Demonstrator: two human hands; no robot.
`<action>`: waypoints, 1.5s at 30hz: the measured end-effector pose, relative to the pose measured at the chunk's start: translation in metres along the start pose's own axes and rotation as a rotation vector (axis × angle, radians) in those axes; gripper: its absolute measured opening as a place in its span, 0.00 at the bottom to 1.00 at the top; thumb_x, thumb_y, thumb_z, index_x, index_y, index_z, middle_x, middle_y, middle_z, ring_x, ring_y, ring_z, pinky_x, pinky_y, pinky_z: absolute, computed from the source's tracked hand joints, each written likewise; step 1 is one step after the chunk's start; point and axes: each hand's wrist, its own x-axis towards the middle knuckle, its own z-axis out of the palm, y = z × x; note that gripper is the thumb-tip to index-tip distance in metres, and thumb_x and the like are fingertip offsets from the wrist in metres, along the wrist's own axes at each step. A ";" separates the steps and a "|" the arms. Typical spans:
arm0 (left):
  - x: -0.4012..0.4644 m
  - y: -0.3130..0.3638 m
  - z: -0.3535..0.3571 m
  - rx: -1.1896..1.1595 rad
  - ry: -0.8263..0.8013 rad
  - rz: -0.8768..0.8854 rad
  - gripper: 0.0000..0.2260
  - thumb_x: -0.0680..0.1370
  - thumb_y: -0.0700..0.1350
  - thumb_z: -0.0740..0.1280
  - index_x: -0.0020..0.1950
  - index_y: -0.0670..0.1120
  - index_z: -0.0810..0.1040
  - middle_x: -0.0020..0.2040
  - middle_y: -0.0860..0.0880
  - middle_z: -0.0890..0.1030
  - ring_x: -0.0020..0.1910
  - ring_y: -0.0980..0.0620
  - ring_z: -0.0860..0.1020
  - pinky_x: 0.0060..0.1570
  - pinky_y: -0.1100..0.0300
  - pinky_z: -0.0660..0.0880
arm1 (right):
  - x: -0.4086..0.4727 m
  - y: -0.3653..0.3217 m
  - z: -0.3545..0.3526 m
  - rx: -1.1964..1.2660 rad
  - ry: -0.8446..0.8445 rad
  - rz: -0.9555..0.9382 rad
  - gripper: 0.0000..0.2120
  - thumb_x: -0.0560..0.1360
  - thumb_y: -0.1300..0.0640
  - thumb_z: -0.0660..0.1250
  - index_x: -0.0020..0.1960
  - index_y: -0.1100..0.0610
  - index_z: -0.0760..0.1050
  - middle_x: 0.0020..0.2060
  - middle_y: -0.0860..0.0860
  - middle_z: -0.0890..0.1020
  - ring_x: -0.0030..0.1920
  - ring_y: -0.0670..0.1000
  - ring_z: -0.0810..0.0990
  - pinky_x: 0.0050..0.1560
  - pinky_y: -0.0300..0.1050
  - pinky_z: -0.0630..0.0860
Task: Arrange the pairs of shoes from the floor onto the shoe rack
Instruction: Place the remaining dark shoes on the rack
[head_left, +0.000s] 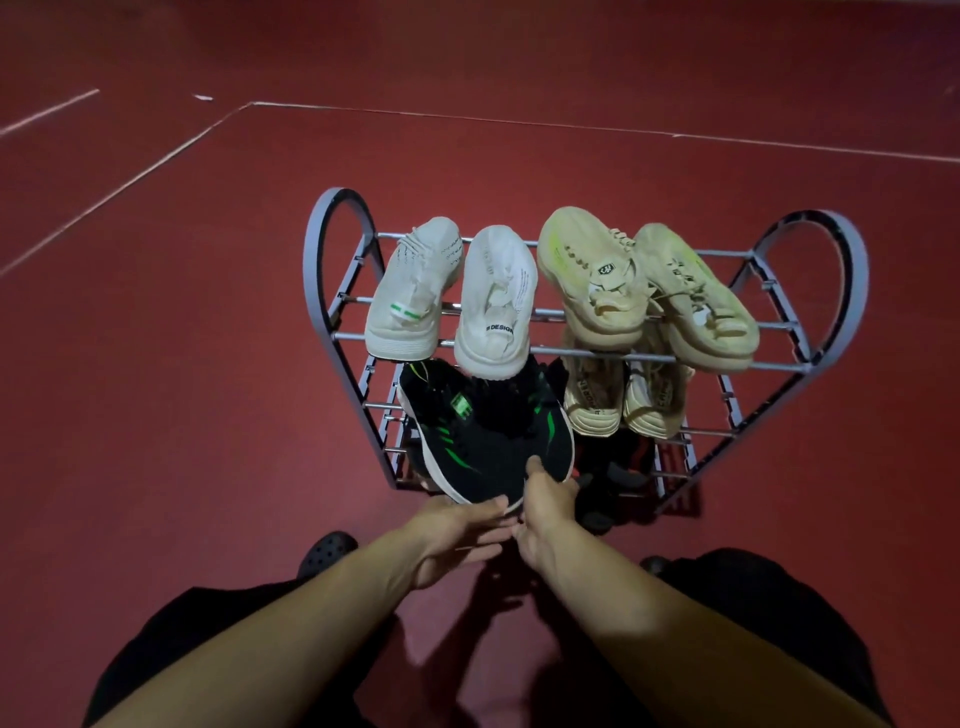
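Underfoot, dim red floor (182, 364) with white lines (130, 179) surrounds the shoe rack (332, 291).

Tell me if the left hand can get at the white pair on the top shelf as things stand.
Probably not right away: the left hand is under the black and green shoes together with the right hand. The white pair itself lies uncovered on the top shelf.

Looks like an indoor sports court or hall rather than a home. Shown by the wide red floor (208, 364) with thin white boundary lines (130, 179) meeting at a corner, stretching bare in dim light. Furnished only with a small grey metal shoe rack (810, 364) loaded with sneakers (496, 301).
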 end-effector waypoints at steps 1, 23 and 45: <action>0.000 -0.002 0.001 0.024 0.006 0.016 0.13 0.78 0.47 0.72 0.61 0.44 0.83 0.53 0.49 0.87 0.48 0.56 0.85 0.41 0.64 0.80 | 0.000 0.003 0.004 -0.040 0.049 -0.036 0.22 0.77 0.49 0.66 0.66 0.51 0.62 0.55 0.57 0.79 0.51 0.61 0.82 0.55 0.57 0.81; -0.018 0.040 -0.104 0.328 0.368 0.116 0.49 0.67 0.80 0.60 0.79 0.49 0.62 0.73 0.42 0.70 0.63 0.42 0.75 0.58 0.46 0.74 | 0.011 -0.054 -0.084 -0.678 -0.043 -0.689 0.13 0.82 0.53 0.61 0.59 0.60 0.76 0.50 0.52 0.83 0.53 0.54 0.81 0.49 0.43 0.71; -0.023 0.033 -0.025 0.847 0.034 0.516 0.43 0.60 0.66 0.81 0.71 0.62 0.66 0.64 0.60 0.77 0.62 0.62 0.78 0.67 0.53 0.75 | -0.027 -0.087 -0.063 -1.196 -0.722 -0.835 0.13 0.80 0.44 0.63 0.57 0.49 0.80 0.48 0.50 0.85 0.49 0.49 0.84 0.53 0.51 0.79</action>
